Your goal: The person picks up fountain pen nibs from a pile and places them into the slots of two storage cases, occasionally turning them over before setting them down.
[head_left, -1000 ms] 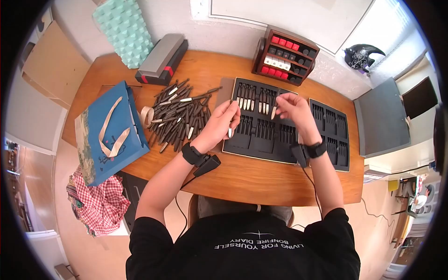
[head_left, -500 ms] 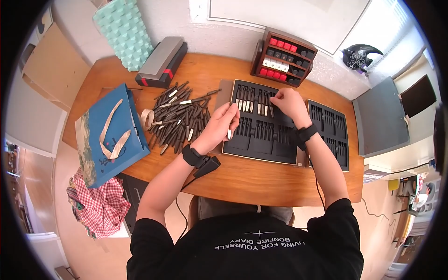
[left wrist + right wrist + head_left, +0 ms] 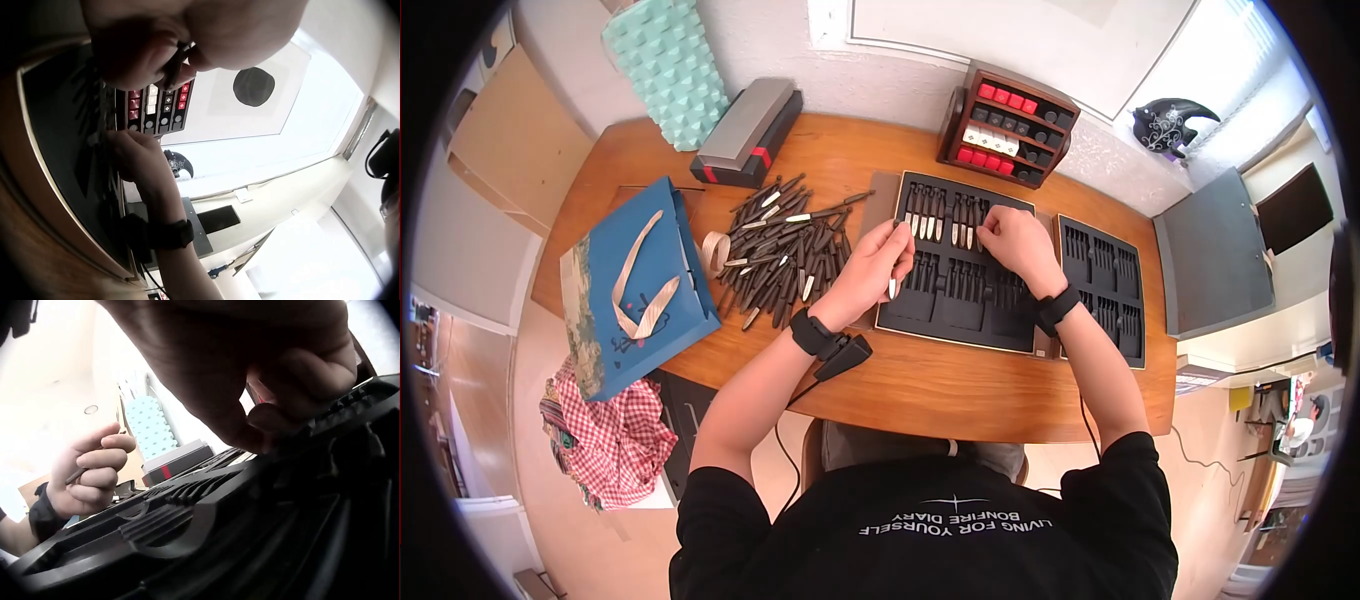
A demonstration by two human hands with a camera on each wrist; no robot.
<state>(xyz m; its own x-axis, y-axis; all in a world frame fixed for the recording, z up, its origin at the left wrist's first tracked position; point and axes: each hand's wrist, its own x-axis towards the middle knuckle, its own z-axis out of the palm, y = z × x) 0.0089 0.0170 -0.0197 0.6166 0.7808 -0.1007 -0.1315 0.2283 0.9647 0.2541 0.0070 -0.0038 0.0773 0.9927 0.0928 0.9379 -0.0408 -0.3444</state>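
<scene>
A wooden desk [image 3: 960, 390] spans the middle of the head view. At its left stands a blue bag [image 3: 650, 300]. A black slotted tray [image 3: 960, 318] lies right of centre, and a jumbled heap [image 3: 785, 260] of slim dark pieces with pale tips lies left of centre, its members pointing many ways. A narrower second tray [image 3: 1102, 285] lies farther right.

The person's right hand [image 3: 1018, 240] is over the tray's upper right part, its fingers bent and fingertips down at the slots; whether they pinch a piece cannot be told. The left hand [image 3: 878, 262], just beside the tray's left edge, is curled round a slim dark piece [image 3: 893, 289]. In the head view its long axis runs almost upright, pale tip toward the bottom of the frame; in the right wrist view it slants from lower left to upper right.

Smallest, seated pieces [image 3: 931, 228] line the tray's upper slots side by side, long axes nearly upright in the frame, pale tips downward.
</scene>
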